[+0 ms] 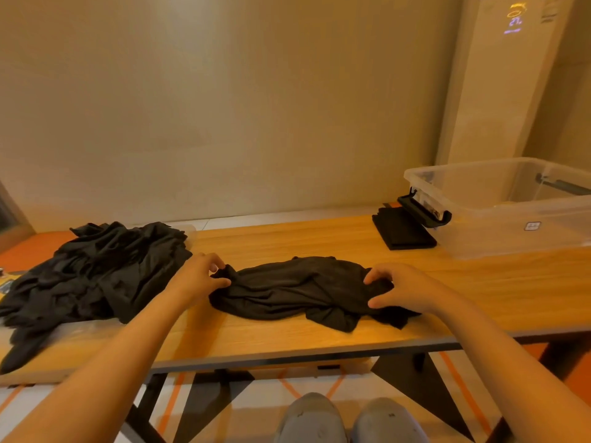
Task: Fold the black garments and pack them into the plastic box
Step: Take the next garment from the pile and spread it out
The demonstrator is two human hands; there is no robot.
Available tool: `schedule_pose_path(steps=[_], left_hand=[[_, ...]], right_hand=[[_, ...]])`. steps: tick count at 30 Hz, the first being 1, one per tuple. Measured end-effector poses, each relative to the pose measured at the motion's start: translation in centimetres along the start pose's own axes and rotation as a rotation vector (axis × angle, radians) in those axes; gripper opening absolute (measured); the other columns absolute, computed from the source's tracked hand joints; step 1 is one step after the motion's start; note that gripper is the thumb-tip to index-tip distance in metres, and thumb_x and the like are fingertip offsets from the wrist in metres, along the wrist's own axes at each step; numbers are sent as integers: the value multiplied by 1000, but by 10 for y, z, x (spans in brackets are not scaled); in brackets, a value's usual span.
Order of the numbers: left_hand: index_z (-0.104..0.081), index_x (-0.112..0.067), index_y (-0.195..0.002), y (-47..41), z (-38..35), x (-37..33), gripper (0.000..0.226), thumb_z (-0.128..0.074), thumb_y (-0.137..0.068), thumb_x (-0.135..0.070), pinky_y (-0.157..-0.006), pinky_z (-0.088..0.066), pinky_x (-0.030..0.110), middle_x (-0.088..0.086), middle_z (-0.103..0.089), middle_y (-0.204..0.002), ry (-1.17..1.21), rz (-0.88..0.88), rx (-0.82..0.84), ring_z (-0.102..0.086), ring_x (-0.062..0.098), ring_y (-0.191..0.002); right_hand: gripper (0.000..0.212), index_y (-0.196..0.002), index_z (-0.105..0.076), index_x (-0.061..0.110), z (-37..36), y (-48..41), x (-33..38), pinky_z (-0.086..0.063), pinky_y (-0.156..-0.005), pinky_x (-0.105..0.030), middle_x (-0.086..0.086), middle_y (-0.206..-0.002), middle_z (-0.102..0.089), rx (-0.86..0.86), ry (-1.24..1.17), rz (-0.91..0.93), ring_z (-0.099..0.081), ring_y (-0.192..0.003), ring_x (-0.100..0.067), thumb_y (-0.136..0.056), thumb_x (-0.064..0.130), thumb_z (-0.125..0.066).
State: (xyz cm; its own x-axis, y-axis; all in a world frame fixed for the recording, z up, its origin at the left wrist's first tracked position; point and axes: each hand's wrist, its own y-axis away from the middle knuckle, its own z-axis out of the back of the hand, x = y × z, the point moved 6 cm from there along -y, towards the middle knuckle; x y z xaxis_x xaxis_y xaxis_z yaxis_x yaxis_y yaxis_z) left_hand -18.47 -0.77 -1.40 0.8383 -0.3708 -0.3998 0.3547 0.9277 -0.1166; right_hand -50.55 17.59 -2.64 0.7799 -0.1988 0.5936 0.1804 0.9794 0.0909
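A crumpled black garment lies across the middle of the wooden table. My left hand pinches its left end between thumb and fingers. My right hand grips its right end, fingers curled into the cloth. A heap of unfolded black garments covers the table's left side. A folded black garment lies flat at the back right, just left of the clear plastic box. The box stands open on the right, and its floor looks bare.
The box's black latch handle hangs over the folded garment. A tall white appliance stands behind the box against the wall. My two grey shoes show below the table's front edge, near its dark legs.
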Motion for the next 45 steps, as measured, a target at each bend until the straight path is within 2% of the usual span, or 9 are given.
schedule_pose_path(steps=[8, 15, 19, 25, 28, 32, 37, 42, 45], left_hand=[[-59, -12, -82, 6, -3, 5, 11, -63, -91, -15, -65, -51, 25, 5, -62, -89, 222, 39, -45, -62, 21, -79], [-56, -3, -100, -4, 51, 10, 17, -50, -99, -19, -69, -54, 37, 7, -58, -84, 476, 79, -263, -59, 22, -73], [-48, -6, -98, -8, 81, 10, 15, -44, -102, -20, -65, -53, 31, 11, -57, -90, 590, 115, -330, -61, 24, -78], [-49, -6, -87, -3, 85, 3, 16, -45, -101, -11, -70, -59, 30, 15, -58, -96, 1073, 214, -248, -64, 24, -88], [-52, -10, -85, 7, 69, -3, 13, -52, -96, -4, -80, -53, 32, 11, -62, -93, 1259, 199, -134, -64, 22, -90], [-57, -11, -88, 18, 51, -6, 17, -60, -87, 6, -83, -49, 33, 8, -65, -96, 1040, 126, 6, -63, 22, -97], [-60, -7, -94, 21, 47, -7, 28, -62, -78, 16, -82, -50, 32, 8, -65, -99, 605, 56, 28, -62, 23, -97], [-64, -10, -97, 17, 64, 4, 23, -66, -82, 6, -77, -48, 26, 7, -61, -101, 186, 27, -186, -58, 24, -96], [-66, -6, -97, 18, 82, 12, 13, -69, -84, -3, -82, -51, 38, 12, -65, -98, 123, 27, -306, -61, 30, -91]], right_hand=[[24, -75, -49, 17, 31, -3, 1, -36, -57, -25, -1, -78, -55, -305, 27, 13, -50, -69, -14, -82, 18, -71], [16, -88, -57, 22, 92, -2, 15, -48, -67, -30, 4, -90, -59, -548, -80, 80, -57, -87, -18, -84, 12, -69], [19, -96, -58, 16, 121, 2, 32, -42, -61, -23, 6, -83, -54, -609, -117, 125, -54, -82, -18, -83, 12, -71], [16, -82, -57, 18, 138, 8, 32, -51, -63, -36, 2, -76, -52, -700, -131, 79, -53, -71, -18, -81, 14, -72], [15, -81, -59, 13, 114, 2, 25, -47, -58, -31, -1, -71, -53, -534, -148, -2, -56, -71, -21, -80, 11, -73], [11, -85, -61, 11, 78, 2, 14, -47, -57, -26, -5, -71, -59, -194, -372, -70, -59, -73, -17, -83, 6, -70], [19, -98, -63, 13, 71, 7, 16, -48, -66, -25, -6, -80, -60, -66, -385, -32, -61, -82, -17, -83, 7, -71], [27, -106, -64, 16, 79, 14, 20, -49, -72, -25, -4, -84, -57, 68, -275, -28, -57, -83, -16, -82, 5, -71], [23, -97, -65, 16, 89, 13, 18, -47, -67, -25, -5, -81, -61, 18, -145, -45, -59, -80, -18, -81, 1, -70]])
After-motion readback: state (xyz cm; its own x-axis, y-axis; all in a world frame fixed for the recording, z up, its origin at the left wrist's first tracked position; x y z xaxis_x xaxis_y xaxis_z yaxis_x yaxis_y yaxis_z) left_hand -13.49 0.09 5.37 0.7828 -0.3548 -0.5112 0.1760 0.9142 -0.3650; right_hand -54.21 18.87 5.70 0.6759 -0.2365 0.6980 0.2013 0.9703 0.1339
